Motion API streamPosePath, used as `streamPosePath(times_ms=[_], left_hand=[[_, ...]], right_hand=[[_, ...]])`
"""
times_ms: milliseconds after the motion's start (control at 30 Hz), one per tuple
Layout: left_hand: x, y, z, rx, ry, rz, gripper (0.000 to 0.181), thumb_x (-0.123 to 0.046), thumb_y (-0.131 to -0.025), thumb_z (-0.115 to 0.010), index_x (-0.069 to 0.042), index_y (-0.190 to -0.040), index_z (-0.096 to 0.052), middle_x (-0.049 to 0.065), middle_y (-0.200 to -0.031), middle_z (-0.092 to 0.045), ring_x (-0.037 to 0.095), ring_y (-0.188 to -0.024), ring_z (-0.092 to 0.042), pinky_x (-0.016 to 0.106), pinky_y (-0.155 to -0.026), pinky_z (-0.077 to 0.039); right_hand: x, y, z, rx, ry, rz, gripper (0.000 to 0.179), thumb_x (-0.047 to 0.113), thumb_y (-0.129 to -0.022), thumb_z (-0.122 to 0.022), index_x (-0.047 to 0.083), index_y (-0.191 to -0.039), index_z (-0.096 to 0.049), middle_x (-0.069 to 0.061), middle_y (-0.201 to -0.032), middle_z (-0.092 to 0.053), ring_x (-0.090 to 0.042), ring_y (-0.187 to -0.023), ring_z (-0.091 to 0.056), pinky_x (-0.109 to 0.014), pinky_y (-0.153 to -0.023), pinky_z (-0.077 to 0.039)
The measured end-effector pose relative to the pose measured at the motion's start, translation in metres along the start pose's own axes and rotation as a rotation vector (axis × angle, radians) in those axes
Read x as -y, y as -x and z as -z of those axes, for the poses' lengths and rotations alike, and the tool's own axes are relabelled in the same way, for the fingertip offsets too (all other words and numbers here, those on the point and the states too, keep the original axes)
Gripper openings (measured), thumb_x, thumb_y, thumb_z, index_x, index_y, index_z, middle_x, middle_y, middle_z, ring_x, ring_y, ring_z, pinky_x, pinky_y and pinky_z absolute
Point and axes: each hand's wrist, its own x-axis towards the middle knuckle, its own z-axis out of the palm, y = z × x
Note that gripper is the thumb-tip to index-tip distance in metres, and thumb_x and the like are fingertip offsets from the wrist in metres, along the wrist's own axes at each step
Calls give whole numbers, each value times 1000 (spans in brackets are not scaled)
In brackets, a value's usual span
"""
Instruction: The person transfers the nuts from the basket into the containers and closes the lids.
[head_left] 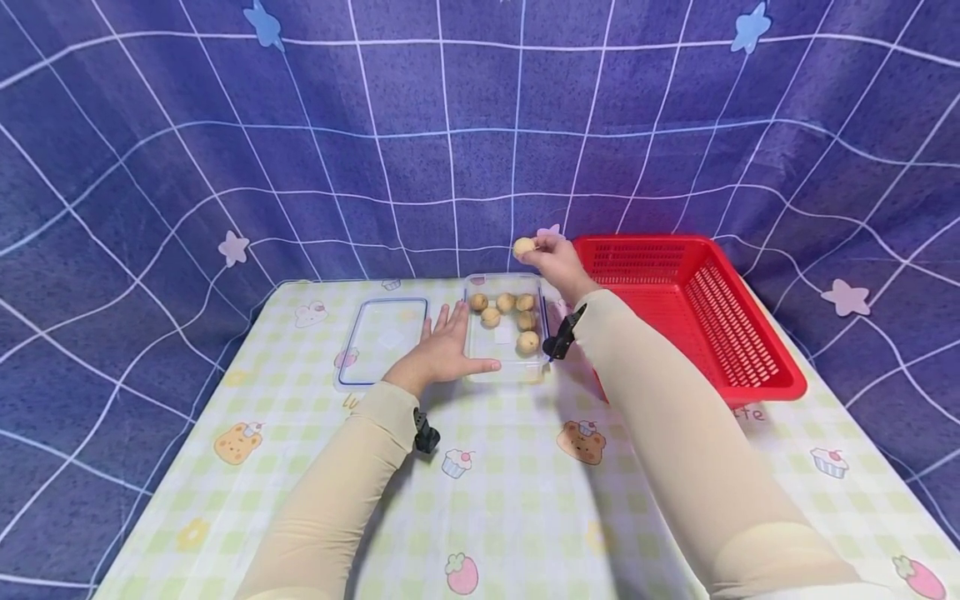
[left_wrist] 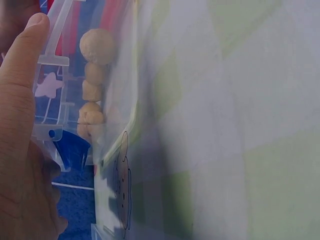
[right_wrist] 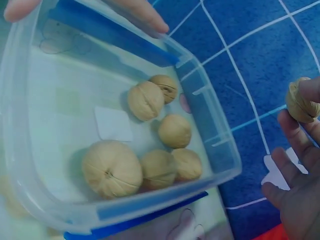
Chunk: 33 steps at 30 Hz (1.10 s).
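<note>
A clear plastic container (head_left: 487,368) with several walnuts (right_wrist: 112,169) inside stands near the table's back edge. My left hand (head_left: 442,354) rests along its left side, fingers spread and straight, the thumb reaching over the front rim. Above the container's back right corner, my right hand (head_left: 557,260) pinches one walnut (head_left: 523,247) between thumb and fingers. The right wrist view shows that held walnut (right_wrist: 302,100) beyond the rim, against the blue curtain. In the left wrist view, walnuts (left_wrist: 97,46) show through the container's wall.
Left of the container lies its clear lid (head_left: 386,342) with a blue seal. A red plastic basket (head_left: 765,392) stands at the right, close beside my right forearm. Behind the patterned tablecloth (head_left: 517,517) hangs a blue curtain (head_left: 480,158).
</note>
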Motion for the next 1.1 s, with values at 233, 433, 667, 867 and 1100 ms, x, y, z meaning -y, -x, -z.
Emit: streamPosePath(times_ms=[233,433,667,867,1100], left_hand=[[0,0,0,8,13,4,125,-74,-83,-64,-3,-162,2,14,-169,4,32,-154,11,57,-120,13],[0,0,0,5,13,1,126,-75,-82,-63,-3,-162,2,15,-169,4,32,-154,12,57,-120,13],[1,0,0,-8,17,-8,126,-76,-81,-64,-2,-162,-1,16,-170,0,33,-154,9,57,-121,11],[1,-1,-1,-16,4,-13,125,-75,-82,-64,-2,-162,-2,17,-169,-2,34,-155,8,60,-121,6],[1,-1,0,-14,-11,-15,126,-78,-81,-62,-1,-162,-1,18,-169,-1,38,-155,4,61,-121,5]], right_hand=[[-8,0,-12,11,12,-17,38,12,-90,-69,-8,-121,-62,-16,-111,-65,-24,-104,-58,-34,-99,-45],[-14,3,-18,8,29,-62,40,14,-90,-68,-8,-123,-61,-18,-115,-63,-26,-106,-56,-36,-100,-45],[-16,3,-22,15,105,-106,41,19,-89,-69,-4,-123,-63,-16,-119,-64,-26,-111,-56,-37,-104,-44],[-16,5,-26,19,142,-142,40,21,-88,-69,-1,-121,-63,-16,-121,-64,-27,-113,-55,-39,-106,-43],[-18,5,-28,16,142,-153,39,21,-87,-70,1,-119,-64,-13,-119,-64,-26,-111,-55,-39,-104,-43]])
